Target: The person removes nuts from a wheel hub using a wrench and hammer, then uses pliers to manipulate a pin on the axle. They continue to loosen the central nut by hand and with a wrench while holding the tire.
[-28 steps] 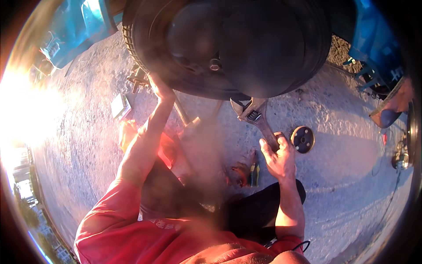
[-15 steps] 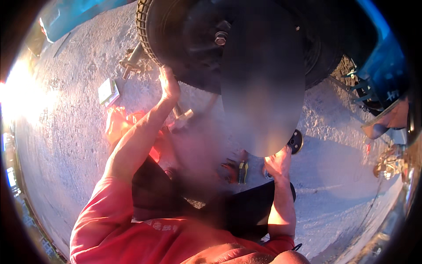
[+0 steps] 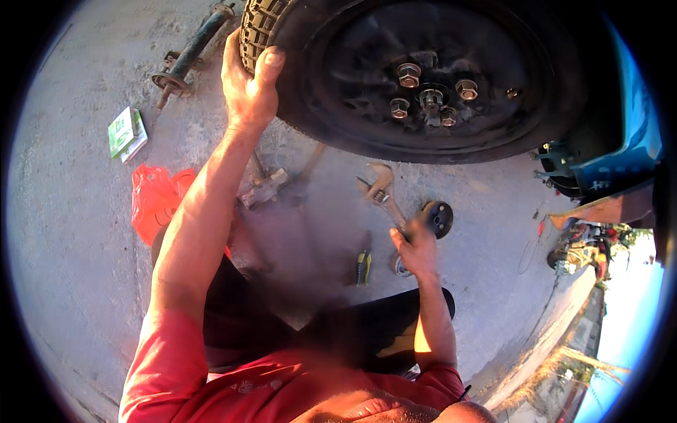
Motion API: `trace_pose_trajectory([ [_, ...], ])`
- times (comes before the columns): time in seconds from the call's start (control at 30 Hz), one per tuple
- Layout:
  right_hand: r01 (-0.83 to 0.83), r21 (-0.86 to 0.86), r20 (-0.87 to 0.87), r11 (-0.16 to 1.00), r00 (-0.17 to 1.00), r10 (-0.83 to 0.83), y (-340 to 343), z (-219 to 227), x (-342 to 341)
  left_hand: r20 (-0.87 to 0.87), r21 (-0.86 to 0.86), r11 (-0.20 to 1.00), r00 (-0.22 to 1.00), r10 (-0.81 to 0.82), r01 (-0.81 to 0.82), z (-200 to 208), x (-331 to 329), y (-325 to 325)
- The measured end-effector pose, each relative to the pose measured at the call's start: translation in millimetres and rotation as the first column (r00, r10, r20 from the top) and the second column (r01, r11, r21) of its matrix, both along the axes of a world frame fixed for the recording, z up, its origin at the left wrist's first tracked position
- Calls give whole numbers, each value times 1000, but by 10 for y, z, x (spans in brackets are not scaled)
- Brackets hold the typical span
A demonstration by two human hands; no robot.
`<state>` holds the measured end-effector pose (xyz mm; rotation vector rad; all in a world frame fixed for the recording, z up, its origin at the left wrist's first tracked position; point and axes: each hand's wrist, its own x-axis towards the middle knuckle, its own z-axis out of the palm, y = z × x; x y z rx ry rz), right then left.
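Observation:
A black wheel (image 3: pixel 367 106) with a knobby tyre and several hex nuts around its hub fills the top of the view. My left hand (image 3: pixel 252 95) grips the tyre's left edge, thumb on the sidewall and fingers over the tread. In my right hand (image 3: pixel 417 252) is an adjustable wrench (image 3: pixel 384 197), its jaw pointing up toward the wheel but apart from it. Just beyond that hand lies a round dark metal part with holes (image 3: pixel 440 218). A ring-shaped part (image 3: pixel 402 267) sits partly hidden beside my right wrist.
Yellow-and-black pliers (image 3: pixel 363 268) lie on the concrete between my knees, near a blurred hammer-like tool (image 3: pixel 264 188). Left are a red plastic bag (image 3: pixel 151 201), a green-and-white booklet (image 3: pixel 127 134) and a dark shaft (image 3: pixel 194 51). Blue bodywork (image 3: pixel 624 162) stands at right.
The view has shifted, and the wheel's nuts now show clearly. My left hand has moved from the tyre's lower edge to around its side. The wrench in my right hand has come into sight.

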<state>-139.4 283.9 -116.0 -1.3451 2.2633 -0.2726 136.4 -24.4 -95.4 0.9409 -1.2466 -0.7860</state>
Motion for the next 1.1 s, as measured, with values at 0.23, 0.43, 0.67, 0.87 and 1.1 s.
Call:
trace_pose_trajectory([
  [0.23,-148,284,-11,947,987,157,-234,-201,209,-36,-3,1000,999,-18,18,-10,-30,-18],
  [0.43,-259,540,11,801,953,301,-174,-888,80,-119,2,996,989,-92,93,-29,-29,-27],
  [0.67,-154,316,-17,936,986,168,-425,-397,230,-123,9,995,988,-98,100,-19,-4,-12],
  [0.87,-21,-378,81,926,995,56,-177,144,-263,-18,16,998,998,-57,58,-35,6,-11],
  [1.1,-135,-474,-234,870,972,23,-605,1047,-608,-64,-32,999,997,-37,35,-30,-26,-18],
])
